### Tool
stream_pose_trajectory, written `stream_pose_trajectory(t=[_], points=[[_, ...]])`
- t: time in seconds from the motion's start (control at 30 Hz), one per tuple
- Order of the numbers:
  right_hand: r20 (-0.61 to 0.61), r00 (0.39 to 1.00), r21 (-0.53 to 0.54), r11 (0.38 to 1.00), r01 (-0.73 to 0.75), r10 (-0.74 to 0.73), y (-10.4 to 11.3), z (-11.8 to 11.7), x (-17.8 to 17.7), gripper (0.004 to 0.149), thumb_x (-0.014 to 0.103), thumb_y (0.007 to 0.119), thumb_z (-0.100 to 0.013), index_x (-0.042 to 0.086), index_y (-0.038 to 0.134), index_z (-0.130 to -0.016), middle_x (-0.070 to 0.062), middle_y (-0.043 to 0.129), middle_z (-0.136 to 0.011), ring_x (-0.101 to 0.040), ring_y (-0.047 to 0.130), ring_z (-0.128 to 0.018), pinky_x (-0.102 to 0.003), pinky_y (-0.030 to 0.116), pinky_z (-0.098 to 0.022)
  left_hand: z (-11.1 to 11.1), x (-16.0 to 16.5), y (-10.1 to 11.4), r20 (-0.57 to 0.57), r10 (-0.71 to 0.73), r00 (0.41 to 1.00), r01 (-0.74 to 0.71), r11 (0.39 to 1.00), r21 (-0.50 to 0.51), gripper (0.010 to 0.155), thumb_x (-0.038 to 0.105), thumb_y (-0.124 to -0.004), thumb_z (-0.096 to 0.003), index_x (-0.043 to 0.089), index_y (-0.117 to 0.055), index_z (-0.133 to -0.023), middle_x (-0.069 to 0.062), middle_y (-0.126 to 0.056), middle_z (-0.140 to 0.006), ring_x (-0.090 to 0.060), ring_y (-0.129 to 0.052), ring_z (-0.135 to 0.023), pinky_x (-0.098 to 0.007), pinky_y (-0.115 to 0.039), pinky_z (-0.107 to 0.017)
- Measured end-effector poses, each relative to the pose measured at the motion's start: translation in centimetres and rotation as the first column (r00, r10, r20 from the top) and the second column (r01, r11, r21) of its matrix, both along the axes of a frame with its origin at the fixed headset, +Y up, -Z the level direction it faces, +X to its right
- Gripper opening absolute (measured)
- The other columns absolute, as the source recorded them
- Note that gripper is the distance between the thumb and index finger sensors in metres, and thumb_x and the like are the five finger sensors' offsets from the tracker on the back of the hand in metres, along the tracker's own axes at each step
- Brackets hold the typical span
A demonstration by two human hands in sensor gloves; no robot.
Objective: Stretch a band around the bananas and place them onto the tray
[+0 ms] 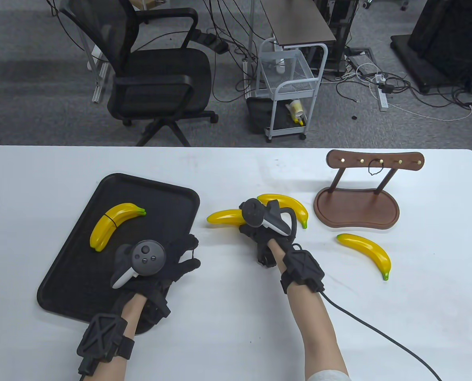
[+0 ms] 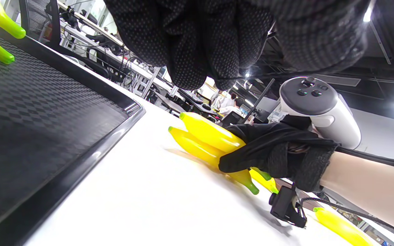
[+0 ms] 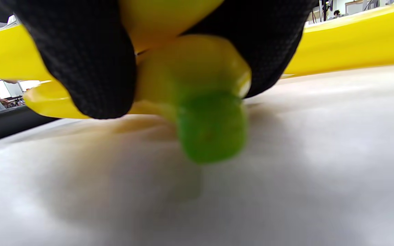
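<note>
A black tray (image 1: 73,274) lies at the left and carries two yellow bananas (image 1: 114,228) bound by a black band. Over the tray's right edge hovers my left hand (image 1: 188,254), fingertips bunched, seemingly pinching a thin black band (image 1: 196,250). At mid-table my right hand (image 1: 247,231) grips two more bananas (image 1: 224,217) where they cross on the table. The left wrist view shows that hand (image 2: 251,150) curled round this pair (image 2: 204,136). Up close, its fingers (image 3: 87,68) wrap a banana (image 3: 190,78) with a green tip. A fifth banana (image 1: 368,250) lies loose at the right.
A brown wooden hook rack (image 1: 357,210) stands at the back right with one dark band (image 1: 374,170) hanging from a hook. The tray's raised rim (image 2: 115,126) runs between my hands. An office chair and a cart stand beyond the table's far edge.
</note>
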State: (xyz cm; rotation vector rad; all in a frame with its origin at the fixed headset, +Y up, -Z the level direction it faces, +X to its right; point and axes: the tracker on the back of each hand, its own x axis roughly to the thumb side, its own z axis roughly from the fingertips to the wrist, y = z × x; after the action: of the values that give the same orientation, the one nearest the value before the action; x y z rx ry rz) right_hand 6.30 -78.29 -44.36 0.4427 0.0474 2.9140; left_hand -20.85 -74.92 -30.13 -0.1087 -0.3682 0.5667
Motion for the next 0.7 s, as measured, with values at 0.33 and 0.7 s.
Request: stream_pose_trajectory(t=[0.33, 0.7], points=[[-0.043, 0.999, 0.055, 0.998, 0.028, -0.026, 3.8, 2.6, 1.5, 0.068, 0.037, 0.095, -0.043, 0.014, 0.067, -0.1, -0.012, 0.082, -0.098, -0.033, 0.094, -0.078, -0.043, 0.086, -0.054, 0.0, 0.0, 0.0, -0.002, 0.029, 1.0, -0.029, 1.0, -0.004, 0.066, 0.057, -0.071, -0.0493, 0.029, -0.058, -0.108, 0.005, -0.074, -0.112, -0.022, -0.079, -0.106, -0.044, -0.061, -0.084], [-0.093, 0.992, 0.121, 0.987, 0.101, -0.09, 7.8, 6.0, 3.0, 0.068, 0.037, 0.096, -0.042, 0.012, 0.068, -0.1, -0.014, 0.083, -0.097, -0.034, 0.095, -0.076, -0.043, 0.087, -0.053, -0.1, 0.2, -0.1, -0.003, 0.095, 0.995, -0.095, 0.995, -0.034, 0.066, 0.058, -0.07, -0.0506, 0.027, -0.058, -0.108, 0.003, -0.074, -0.111, -0.023, -0.08, -0.105, -0.045, -0.061, -0.084]])
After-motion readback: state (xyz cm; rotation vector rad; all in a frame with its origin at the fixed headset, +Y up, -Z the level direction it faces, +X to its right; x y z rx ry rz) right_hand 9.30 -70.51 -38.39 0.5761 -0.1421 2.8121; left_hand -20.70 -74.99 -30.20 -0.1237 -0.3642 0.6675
